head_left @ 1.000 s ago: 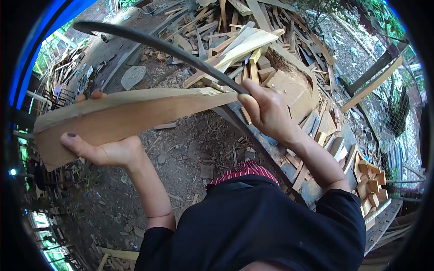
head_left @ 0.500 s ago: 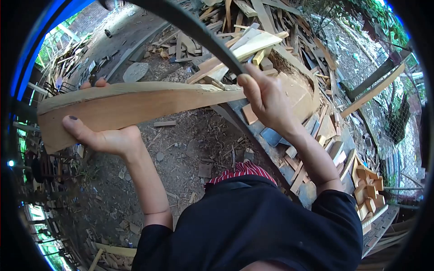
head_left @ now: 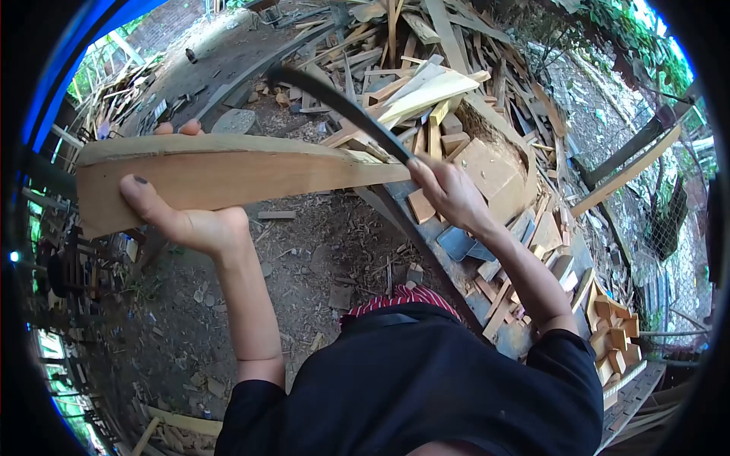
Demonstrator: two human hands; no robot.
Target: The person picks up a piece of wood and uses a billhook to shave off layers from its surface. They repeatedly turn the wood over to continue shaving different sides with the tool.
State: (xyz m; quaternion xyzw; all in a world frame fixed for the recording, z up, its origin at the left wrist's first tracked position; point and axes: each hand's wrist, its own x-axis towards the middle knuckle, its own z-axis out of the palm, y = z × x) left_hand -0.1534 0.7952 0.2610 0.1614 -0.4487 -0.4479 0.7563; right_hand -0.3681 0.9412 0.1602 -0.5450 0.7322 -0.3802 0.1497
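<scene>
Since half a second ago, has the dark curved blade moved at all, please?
Yes. The curved blade has swung down toward the plank, its tip now lower against the scrap wood pile.

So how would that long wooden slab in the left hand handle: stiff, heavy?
Probably stiff: the wooden slab spans straight out from the left hand without sagging. Likely fairly light, since that one hand carries one end. Its rough, bare surface should not be slippery.

The plank (head_left: 220,178) is bare wood, smooth and matt tan on the broad face with a paler, rougher edge along the top and a splintery end by the blade. The curved blade (head_left: 334,106) looks like dull dark metal, no shine at all. The scrap pile (head_left: 426,83) behind is all raw unfinished offcuts, and the ground (head_left: 319,243) is gritty dirt littered with wood chips.
</scene>
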